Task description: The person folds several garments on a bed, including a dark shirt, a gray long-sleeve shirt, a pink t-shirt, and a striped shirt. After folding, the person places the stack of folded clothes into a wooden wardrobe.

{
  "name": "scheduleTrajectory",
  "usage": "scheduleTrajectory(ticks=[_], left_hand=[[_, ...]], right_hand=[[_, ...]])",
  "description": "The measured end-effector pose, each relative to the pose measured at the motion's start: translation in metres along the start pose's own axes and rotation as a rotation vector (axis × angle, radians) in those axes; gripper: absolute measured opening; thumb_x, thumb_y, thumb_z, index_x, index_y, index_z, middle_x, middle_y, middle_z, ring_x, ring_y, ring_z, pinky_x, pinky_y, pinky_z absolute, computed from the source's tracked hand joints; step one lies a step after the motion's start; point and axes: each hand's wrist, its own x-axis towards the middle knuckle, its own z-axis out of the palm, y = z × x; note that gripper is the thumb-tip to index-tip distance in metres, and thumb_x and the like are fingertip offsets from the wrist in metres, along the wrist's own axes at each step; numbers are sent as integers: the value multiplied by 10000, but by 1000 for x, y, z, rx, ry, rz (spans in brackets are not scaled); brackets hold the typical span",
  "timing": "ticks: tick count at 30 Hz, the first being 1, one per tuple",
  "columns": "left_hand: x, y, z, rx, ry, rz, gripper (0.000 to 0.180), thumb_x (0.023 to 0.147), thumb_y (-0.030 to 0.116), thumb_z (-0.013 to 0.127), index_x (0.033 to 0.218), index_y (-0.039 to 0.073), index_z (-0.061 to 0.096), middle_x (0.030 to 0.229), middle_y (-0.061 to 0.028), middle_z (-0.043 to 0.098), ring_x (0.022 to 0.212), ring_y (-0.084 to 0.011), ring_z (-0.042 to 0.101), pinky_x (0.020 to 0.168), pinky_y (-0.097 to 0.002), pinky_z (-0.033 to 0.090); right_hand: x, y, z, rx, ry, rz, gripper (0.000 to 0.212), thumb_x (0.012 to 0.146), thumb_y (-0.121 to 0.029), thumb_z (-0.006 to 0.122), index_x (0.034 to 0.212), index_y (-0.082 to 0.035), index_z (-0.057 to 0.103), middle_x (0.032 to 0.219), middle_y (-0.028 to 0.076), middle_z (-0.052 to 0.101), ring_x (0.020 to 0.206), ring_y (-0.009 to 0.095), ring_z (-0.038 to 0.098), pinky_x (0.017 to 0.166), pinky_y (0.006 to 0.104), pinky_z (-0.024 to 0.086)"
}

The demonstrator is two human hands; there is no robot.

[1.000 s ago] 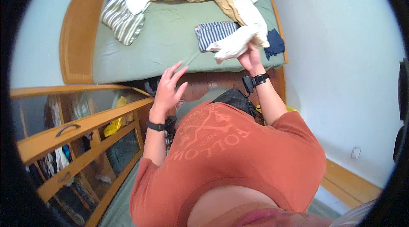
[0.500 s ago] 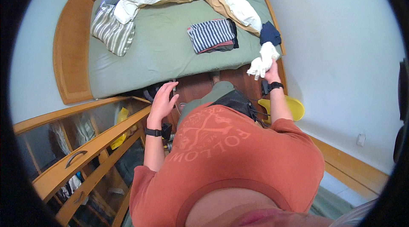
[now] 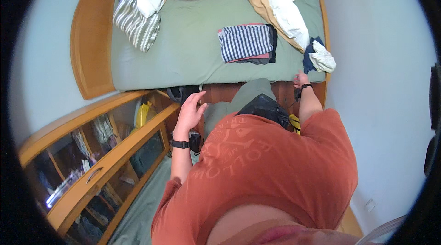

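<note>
A crumpled white cloth [image 3: 323, 58] lies against a dark blue cloth [image 3: 309, 63] at the bed's near right corner. My right hand [image 3: 301, 79] is just below them at the mattress edge, apart from the white cloth and with nothing in it; its fingers look loosely apart. Over the gap between bed and cabinet, my left hand [image 3: 189, 115] hangs empty with fingers stretched out. A pile of folded clothes, with a navy-and-white striped one [image 3: 245, 42] on top, sits on the green sheet [image 3: 183, 42] in the middle of the bed.
A white and tan duvet [image 3: 289, 15] is bunched along the far side. A striped pillow [image 3: 138, 23] lies by the wooden headboard [image 3: 92, 38]. At the left stands a glass-fronted wooden cabinet [image 3: 115, 153]. A pale wall [image 3: 376, 98] borders the right.
My right hand has let go of the white cloth, which now lies at the bed's corner beside the dark blue cloth. The whole view has shifted, and I stand closer to the bed.
</note>
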Motion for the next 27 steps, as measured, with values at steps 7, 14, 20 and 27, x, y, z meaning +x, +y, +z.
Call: scheduleTrajectory(ticks=[7,14,20,27], left_hand=[[-9,-6,17,39,-12,-244,452,937,123,723,1373,55,625,1251,-204,680,1160,-386,658,1007,-441,532],[-22,-22,55,-93,-55,-503,435,934,106,740,1359,63,654,1240,-161,722,1117,-311,706,992,-410,555],[-45,-41,84,-176,-43,-690,407,924,62,727,1325,78,664,1199,-145,728,1070,-293,721,966,-408,566],[-48,-49,97,-248,50,-739,423,936,37,718,1350,56,636,1148,-120,755,1010,-253,737,919,-379,580]], right_hand=[[63,-96,152,-609,-64,-220,1082,853,-757,662,1400,168,539,1404,327,613,1302,462,593,1065,503,488],[147,-137,217,-465,146,-397,1365,682,-771,821,1508,206,345,1519,357,494,1424,451,496,1183,439,410],[166,-121,239,-349,126,-407,1320,618,-705,907,1454,200,434,1515,360,492,1407,421,515,1161,446,426],[141,-139,237,-252,-83,-289,1164,749,-497,930,1526,160,365,1520,250,531,1349,305,572,1137,420,445]])
